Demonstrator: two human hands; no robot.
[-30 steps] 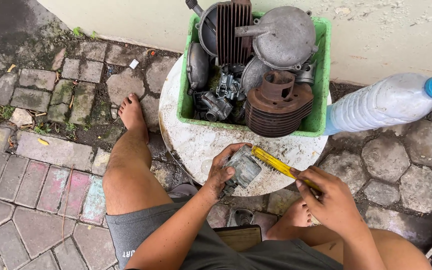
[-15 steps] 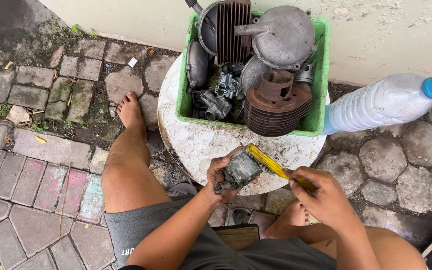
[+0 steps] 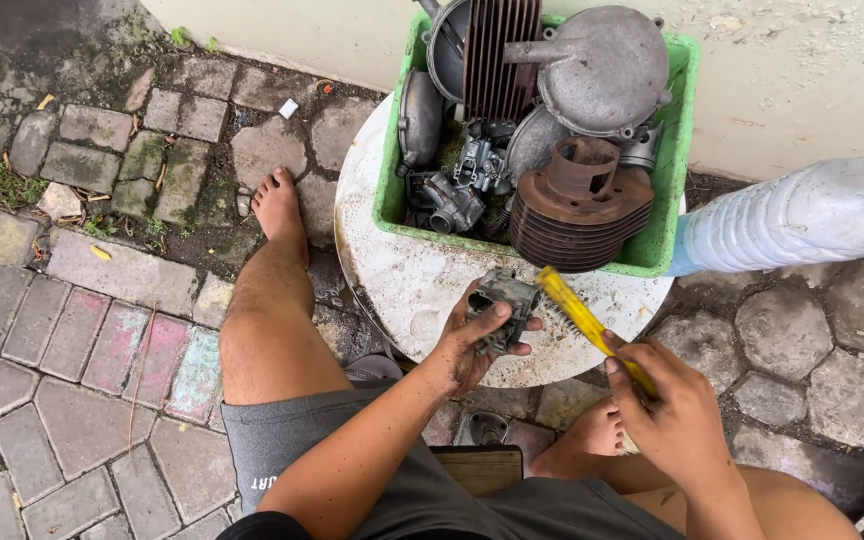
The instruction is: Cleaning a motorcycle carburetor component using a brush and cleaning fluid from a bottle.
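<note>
Starting on the far left there's a patch of mossy grey and faded pink paving stones point(image 3: 82, 330) with a few yellow leaves scattered on them, and the person's bare left leg point(image 3: 272, 300) stretches across it, foot planted near the foot of the pale wall. Next over is the round white stained tabletop point(image 3: 402, 290), pretty grubby, sitting between the person's knees. The left hand point(image 3: 477, 345) is at its near edge with the fingers curled round a small dirty grey metal engine part point(image 3: 502, 300), thumb lying across the front face, so it's gripped firmly and held just above the table surface. Behind it, on the back of the table, sits a green plastic crate point(image 3: 652, 255) stuffed with greasy engine bits: a finned dark cylinder point(image 3: 497, 50) standing at the top, a round grey metal cover point(image 3: 602, 65) beside it, and a rusty brown finned cylinder point(image 3: 577, 215) at the front right corner. Moving right, the right hand point(image 3: 672, 410) has its fingers wrapped tight around the handle of a yellow plastic brush point(image 3: 577, 315), and the brush head is touching the right side of the metal part. Far right, a clear plastic bottle with a blue cap point(image 3: 802, 215) lies tilted beside the crate, over grey hexagonal pavers point(image 3: 782, 335).
</note>
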